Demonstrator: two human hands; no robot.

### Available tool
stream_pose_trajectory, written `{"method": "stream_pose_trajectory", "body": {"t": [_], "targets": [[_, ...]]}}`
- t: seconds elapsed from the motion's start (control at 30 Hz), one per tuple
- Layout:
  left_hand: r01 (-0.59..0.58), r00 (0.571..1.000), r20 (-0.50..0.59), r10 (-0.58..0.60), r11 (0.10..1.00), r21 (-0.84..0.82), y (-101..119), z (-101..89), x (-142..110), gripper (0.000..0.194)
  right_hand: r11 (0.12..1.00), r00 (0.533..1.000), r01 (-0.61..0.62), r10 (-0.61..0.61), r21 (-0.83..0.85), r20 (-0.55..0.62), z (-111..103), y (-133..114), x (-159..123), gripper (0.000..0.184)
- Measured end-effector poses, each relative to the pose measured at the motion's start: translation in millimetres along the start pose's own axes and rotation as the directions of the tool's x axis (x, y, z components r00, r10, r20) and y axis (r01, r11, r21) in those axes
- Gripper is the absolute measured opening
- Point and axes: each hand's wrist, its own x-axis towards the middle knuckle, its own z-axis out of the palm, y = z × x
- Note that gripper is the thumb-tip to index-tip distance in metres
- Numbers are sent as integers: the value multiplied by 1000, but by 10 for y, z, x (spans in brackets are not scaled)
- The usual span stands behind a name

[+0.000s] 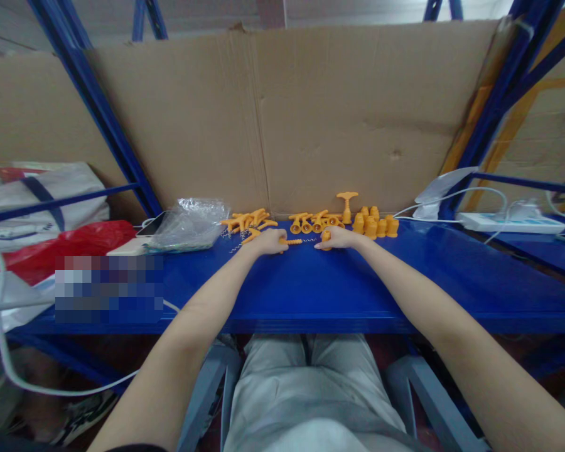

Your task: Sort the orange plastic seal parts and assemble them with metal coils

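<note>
My left hand [272,242] is closed around the handle of a corkscrew; its orange threaded shaft [294,242] and thin metal spiral [309,240] point to the right. Just beyond the spiral's tip, my right hand [338,238] grips an orange bell-shaped cap [326,236], partly covered by the fingers. Cap and spiral look apart. Behind my left hand lies a pile of orange T-handles [248,220] with metal spirals. Behind my right hand, several corkscrews with caps [306,225] lie on their sides, and one corkscrew [347,206] stands upright.
Several loose orange caps [371,225] stand at the right on the blue table [311,295]. A clear plastic bag [193,220] and a red bag [75,245] lie at the left. Cardboard [334,113] closes off the back. A white power strip [511,223] sits at the far right.
</note>
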Motion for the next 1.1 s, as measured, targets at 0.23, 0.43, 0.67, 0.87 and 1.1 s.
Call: {"method": "stream_pose_trajectory", "body": {"t": [0.23, 0.43, 0.67, 0.87, 1.1], "targets": [[6, 994, -106, -6, 1000, -7, -32, 10, 7, 28, 910, 985, -121, 62, -396, -161, -63, -246, -114, 25], [-50, 984, -170, 46, 998, -25, -48, 22, 27, 24, 870, 984, -132, 59, -475, -167, -31, -371, -186, 38], [-55, 983, -179, 48, 998, -34, -60, 32, 31, 23, 864, 985, -91, 7, -495, -171, -29, -409, -210, 37], [-46, 979, -200, 34, 997, -55, -53, 41, 36, 24, 849, 980, -149, 57, -507, -193, -40, -412, -242, 35], [-90, 967, -242, 81, 996, -28, -39, 45, 30, 28, 834, 977, -158, 53, -529, -208, -56, -390, -234, 36]]}}
